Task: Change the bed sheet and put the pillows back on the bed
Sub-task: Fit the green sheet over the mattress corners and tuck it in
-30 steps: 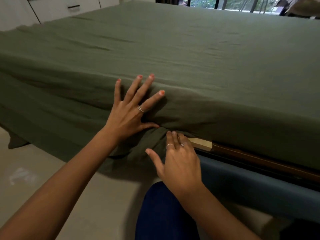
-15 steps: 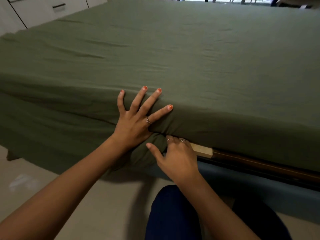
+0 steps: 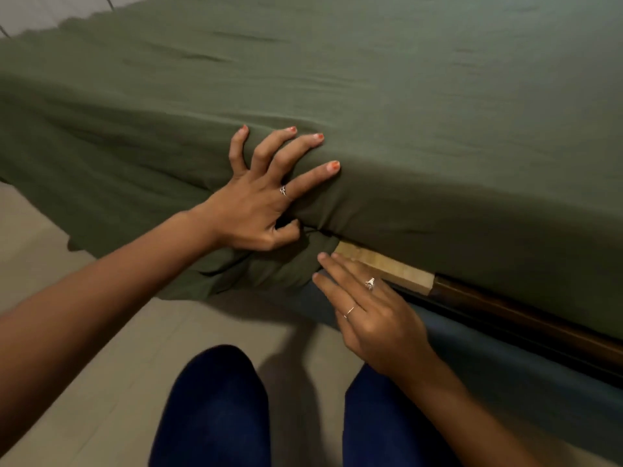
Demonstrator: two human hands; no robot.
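One olive-green bed sheet [image 3: 387,96] covers the whole top of the mattress and drapes over its near edge; it is matte, softly creased, with shallow wrinkles running across the top and a bunched, loose fold hanging below the edge toward the tiled floor [image 3: 101,348]. The left hand [image 3: 259,203] lies on the near edge of the mattress, its four fingers spread and bent over the sheet, the thumb tucked into the bunched fold; whether it truly pinches the cloth cannot be told. The right hand [image 3: 367,308] hovers just below, fingers straight and close together, fingertips near the hanging fold and a pale wooden slat [image 3: 387,267] of the bed frame [image 3: 526,318]. Three rings show, one left, two right. Two dark-blue knees [image 3: 215,406] are at the bottom.
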